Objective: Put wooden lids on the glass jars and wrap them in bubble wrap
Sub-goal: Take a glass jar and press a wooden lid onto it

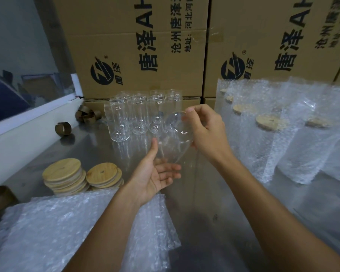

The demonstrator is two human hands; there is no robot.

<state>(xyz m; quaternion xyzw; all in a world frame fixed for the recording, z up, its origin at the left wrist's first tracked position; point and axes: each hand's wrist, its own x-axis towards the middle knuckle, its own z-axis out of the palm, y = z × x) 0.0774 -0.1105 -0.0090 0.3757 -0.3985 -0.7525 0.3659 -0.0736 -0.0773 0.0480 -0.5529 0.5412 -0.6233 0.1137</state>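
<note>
At the centre of the frame we've got a bare glass jar (172,138) lifted off the steel table (210,193), tilted with its base swung up toward the right. Our right hand (206,132) has its fingers curled round that upper end, gripping it, while our left hand (155,173) lies palm-up below with straight, relaxed fingers cradling the lower end. Whether the thumb presses on the glass, we cannot tell.

No lid on this one yet, so we judge we're at the start of a fresh cycle: jar picked, lid to come. Just behind it, toward upper centre, the unlidded jars (139,114) wait in a cluster. The wooden lids (64,176) sit in two stacks at lower left, beside the loose bubble wrap sheets (73,228) along the bottom edge. Over on the right, the wrapped jars (273,130) stand in rows, lids showing through the plastic. Cardboard boxes (137,46) wall off the back.

Next, we reckon, the jar needs turning mouth-up and one hand freed to reach lower left for a lid, seating it squarely on the rim. Glass is slick, so the grip must hold through the handover.
</note>
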